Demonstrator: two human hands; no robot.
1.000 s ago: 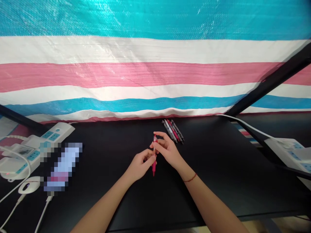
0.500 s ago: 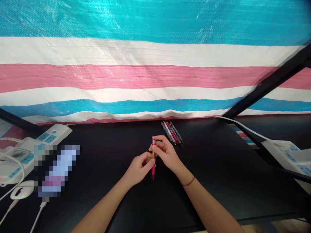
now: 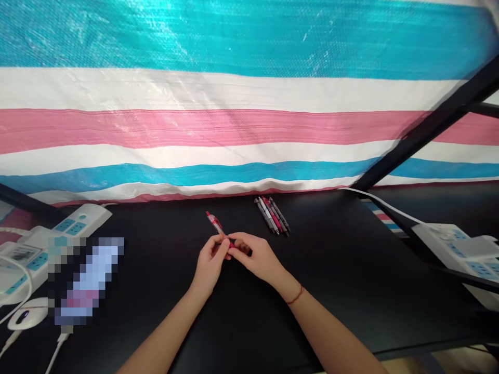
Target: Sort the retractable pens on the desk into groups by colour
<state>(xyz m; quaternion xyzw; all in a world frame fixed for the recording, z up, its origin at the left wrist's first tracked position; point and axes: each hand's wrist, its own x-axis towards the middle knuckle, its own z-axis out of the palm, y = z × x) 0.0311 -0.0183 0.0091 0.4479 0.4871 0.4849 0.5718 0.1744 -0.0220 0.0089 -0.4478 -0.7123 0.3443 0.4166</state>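
A red pen [image 3: 215, 223] with a clear barrel is held tilted over the black table [image 3: 163, 228], its clicker end up and to the left. My left hand [image 3: 210, 259] pinches it around the middle. Fingers of my right hand [image 3: 257, 256] are closed on its red lower end, and the tip is hidden by them. Beyond my right hand lies a row of several pens [image 3: 272, 215], grey, white and red, side by side on the table.
At the left stand a white power strip [image 3: 83, 221], a blurred phone [image 3: 93, 280] on a cable and a white rounded device [image 3: 29, 313]. Another power strip [image 3: 440, 236] is at the right, beside a black frame bar [image 3: 405, 148]. A striped sheet [image 3: 234, 127] hangs behind.
The red pen has turned from upright to leaning left and moved slightly left. My right hand has shifted from its top end to its lower end.
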